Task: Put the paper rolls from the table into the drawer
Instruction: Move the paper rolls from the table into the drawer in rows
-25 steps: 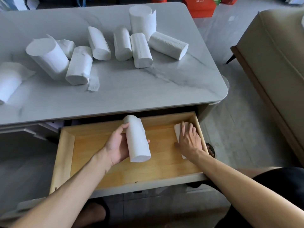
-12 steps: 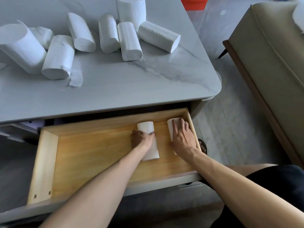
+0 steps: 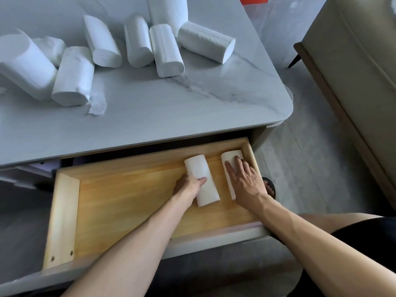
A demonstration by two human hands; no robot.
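The step in hand is laying rolls into the open drawer (image 3: 64,213). The left hand (image 3: 188,186) is curled around a paper roll (image 3: 202,181) lying on the drawer floor, thumb on top. The right hand (image 3: 244,181) lies flat and open, palm down, on a second roll (image 3: 230,162) that sits just beside the drawer's right wall. The two rolls lie side by side with a narrow gap between them. Next, by my reading, both hands let go and reach up to the counter (image 3: 192,108), where the remaining rolls (image 3: 165,50) lie in a loose cluster. Left of the held roll, the drawer floor is bare; the counter's front edge overhangs the drawer's back.
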